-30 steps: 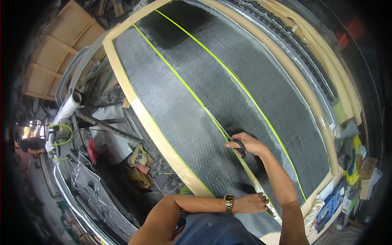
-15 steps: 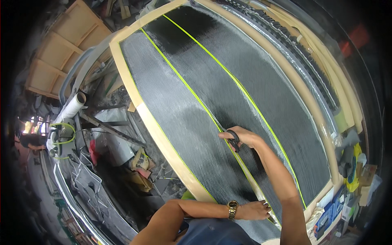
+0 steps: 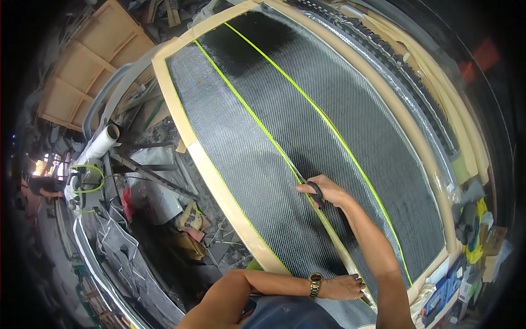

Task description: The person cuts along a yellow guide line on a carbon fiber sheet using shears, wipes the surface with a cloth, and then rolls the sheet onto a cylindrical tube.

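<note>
My right hand [image 3: 327,192] grips scissors by their black handles [image 3: 315,194]. The blades point up along a yellow-green line on the dark woven fabric [image 3: 246,148], which looks like carbon fibre cloth. From the scissors toward me, a gap along that line shows a shiny pale strip [image 3: 341,251]. My left hand [image 3: 341,287], with a gold watch [image 3: 315,285] on its wrist, lies palm down near the low end of this gap. Its fingers curl over the fabric's cut edge, and their tips are partly hidden.
Tan masking paper [image 3: 219,200] borders the panel's left edge. A second yellow-green line [image 3: 350,156] runs to the right. A white roll [image 3: 104,140], a wooden frame [image 3: 93,60] and cluttered scraps lie left; a blue box [image 3: 441,296] sits low right. Far left, a person [image 3: 44,186] shows.
The view has shifted slightly, moving the panel a little to the right in it. My right hand and the scissors sit slightly lower along the line. My left hand looks nearly unchanged.
</note>
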Available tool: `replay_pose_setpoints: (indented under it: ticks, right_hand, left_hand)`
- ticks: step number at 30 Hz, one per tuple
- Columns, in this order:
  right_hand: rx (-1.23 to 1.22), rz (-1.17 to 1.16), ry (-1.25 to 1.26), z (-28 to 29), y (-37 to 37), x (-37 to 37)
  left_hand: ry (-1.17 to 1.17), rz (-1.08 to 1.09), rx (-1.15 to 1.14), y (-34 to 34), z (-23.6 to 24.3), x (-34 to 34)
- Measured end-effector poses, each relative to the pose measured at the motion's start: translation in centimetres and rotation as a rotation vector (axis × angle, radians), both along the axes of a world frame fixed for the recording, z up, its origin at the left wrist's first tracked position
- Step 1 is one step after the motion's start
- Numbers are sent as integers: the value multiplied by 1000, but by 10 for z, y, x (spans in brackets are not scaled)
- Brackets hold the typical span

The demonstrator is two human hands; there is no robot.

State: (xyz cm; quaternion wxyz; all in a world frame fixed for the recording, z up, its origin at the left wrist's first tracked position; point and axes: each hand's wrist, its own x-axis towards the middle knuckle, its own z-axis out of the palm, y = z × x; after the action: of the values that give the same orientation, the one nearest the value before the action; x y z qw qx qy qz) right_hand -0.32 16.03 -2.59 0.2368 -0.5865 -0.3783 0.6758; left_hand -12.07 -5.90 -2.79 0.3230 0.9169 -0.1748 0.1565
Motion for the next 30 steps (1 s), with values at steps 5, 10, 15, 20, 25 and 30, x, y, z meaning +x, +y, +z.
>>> replay_pose_setpoints:
  ticks: [5, 10, 15, 20, 25, 30]
  right_hand:
    - [3, -19, 22, -5, -1, 4]
    - [-11, 39, -6, -2, 1, 7]
    - [-143, 163, 141, 1, 4, 22]
    - [-75, 210, 7, 11, 31, 13]
    - [-28, 129, -26, 10, 60, -4]
    - [-26, 44, -19, 5, 65, -10]
  left_hand:
    - [13, -6, 7, -5, -5, 2]
    - [-11, 8, 0, -5, -10, 1]
    - [73, -40, 11, -8, -6, 2]
    - [-17, -1, -8, -11, -12, 0]
    - [-55, 5, -17, -12, -15, -1]
    - [-31, -16, -24, -16, -19, 0]
